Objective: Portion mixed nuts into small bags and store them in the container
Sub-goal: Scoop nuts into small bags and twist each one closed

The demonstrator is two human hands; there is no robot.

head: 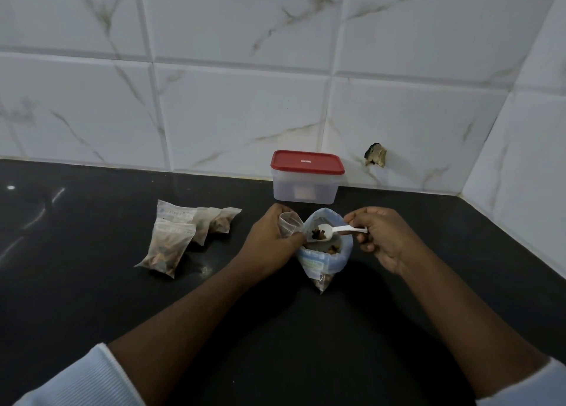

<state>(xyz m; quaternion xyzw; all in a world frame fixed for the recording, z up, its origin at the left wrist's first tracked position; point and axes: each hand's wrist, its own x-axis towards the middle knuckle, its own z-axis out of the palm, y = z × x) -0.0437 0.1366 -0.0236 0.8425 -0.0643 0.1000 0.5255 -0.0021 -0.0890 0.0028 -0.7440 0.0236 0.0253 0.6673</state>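
A large clear bag of mixed nuts stands open on the black counter. My right hand pinches a white plastic spoon whose bowl, with a few dark nuts in it, is over the bag's mouth. My left hand grips a small clear bag right beside the big bag's left rim. Three filled small bags lie in a heap to the left. A clear container with a red lid stands shut behind the hands, against the wall.
The black counter meets white marble-look tiled walls at the back and right, forming a corner. A chipped hole in a tile is right of the container. A few crumbs lie near the filled bags.
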